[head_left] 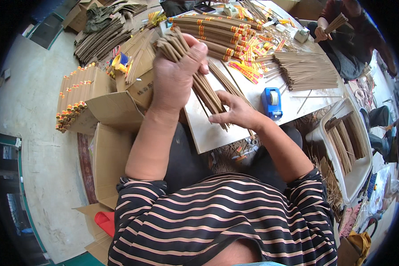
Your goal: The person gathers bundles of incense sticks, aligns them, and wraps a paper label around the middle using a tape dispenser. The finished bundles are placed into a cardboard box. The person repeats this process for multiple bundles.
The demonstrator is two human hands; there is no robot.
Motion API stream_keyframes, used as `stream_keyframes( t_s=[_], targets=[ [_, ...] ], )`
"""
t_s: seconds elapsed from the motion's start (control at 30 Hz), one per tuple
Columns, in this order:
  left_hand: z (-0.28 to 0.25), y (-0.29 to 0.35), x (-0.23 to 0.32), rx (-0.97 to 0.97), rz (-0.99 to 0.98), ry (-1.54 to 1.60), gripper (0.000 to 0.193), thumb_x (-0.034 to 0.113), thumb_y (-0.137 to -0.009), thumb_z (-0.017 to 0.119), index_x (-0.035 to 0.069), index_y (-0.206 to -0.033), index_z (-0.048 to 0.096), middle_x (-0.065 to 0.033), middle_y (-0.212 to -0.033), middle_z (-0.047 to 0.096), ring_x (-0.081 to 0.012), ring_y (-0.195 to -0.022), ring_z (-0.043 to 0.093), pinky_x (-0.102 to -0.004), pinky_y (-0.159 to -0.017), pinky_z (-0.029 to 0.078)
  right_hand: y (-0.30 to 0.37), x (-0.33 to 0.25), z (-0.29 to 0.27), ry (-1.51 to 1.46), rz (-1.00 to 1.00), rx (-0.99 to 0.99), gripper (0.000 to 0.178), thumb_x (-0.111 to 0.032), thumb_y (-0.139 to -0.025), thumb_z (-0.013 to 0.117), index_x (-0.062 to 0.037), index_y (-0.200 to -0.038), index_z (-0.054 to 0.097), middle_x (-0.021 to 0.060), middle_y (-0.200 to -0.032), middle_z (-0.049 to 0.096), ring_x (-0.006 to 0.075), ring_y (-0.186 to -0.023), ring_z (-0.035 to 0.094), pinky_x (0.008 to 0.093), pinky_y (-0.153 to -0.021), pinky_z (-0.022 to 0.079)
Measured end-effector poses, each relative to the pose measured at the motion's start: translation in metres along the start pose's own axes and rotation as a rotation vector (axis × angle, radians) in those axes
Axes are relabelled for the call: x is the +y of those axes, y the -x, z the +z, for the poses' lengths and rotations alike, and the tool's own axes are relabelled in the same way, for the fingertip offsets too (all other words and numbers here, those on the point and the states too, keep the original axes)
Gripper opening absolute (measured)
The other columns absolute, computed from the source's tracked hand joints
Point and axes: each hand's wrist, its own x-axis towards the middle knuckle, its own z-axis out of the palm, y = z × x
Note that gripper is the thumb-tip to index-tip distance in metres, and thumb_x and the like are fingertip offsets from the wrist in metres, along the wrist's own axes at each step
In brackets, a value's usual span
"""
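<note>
My left hand (175, 75) is closed around a thick bundle of brown incense sticks (208, 95), held up at a slant over the white table (217, 133). My right hand (235, 111) pinches the lower part of that same bundle with its fingertips. Behind the hands lie wrapped stick bundles with orange and yellow bands (213, 33). A loose heap of brown sticks (303, 71) is spread on the table to the right.
A blue tape dispenser (271, 102) stands right of my right hand. Cardboard boxes (106, 111) full of banded bundles sit on the left. A white tray of sticks (348, 142) is at the right. Another person (341, 31) holds sticks at the far right.
</note>
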Motion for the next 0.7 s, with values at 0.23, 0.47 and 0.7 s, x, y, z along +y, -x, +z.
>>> stream_keyframes(
  t_s=[0.23, 0.47, 0.7],
  targets=[
    [-0.014, 0.004, 0.037, -0.126, 0.018, 0.153, 0.008, 0.006, -0.083, 0.059, 0.006, -0.087, 0.052, -0.002, -0.063, 0.047, -0.0122, -0.054, 0.048, -0.0282, -0.053, 0.042, -0.038, 0.056, -0.022, -0.124, -0.128, 0.096, 0.055, -0.045, -0.093, 0.039, 0.0027, -0.115, 0.054, 0.013, -0.116, 0.055, 0.0219, -0.111, 0.049, 0.0329, -0.098, 0.034],
    [-0.028, 0.031, 0.054, -0.148, -0.037, 0.202, 0.008, 0.016, -0.086, 0.059, 0.01, -0.088, 0.053, 0.0007, -0.063, 0.044, -0.0112, -0.055, 0.045, -0.0266, -0.052, 0.039, -0.055, 0.102, 0.023, 0.468, -0.243, -0.119, 0.04, -0.035, -0.089, 0.048, -0.0023, -0.112, 0.057, 0.0208, -0.109, 0.058, 0.0334, -0.103, 0.054, 0.0367, -0.092, 0.04],
    [-0.056, 0.053, 0.066, -0.056, -0.02, 0.315, 0.007, 0.013, -0.084, 0.061, 0.011, -0.085, 0.055, 0.0022, -0.062, 0.045, -0.0097, -0.054, 0.044, -0.0253, -0.052, 0.037, 0.062, 0.086, 0.057, 0.67, -0.187, -0.186, 0.031, -0.019, -0.076, 0.063, -0.0041, -0.104, 0.061, 0.0183, -0.104, 0.061, 0.0328, -0.094, 0.059, 0.0376, -0.081, 0.047]
  ],
)
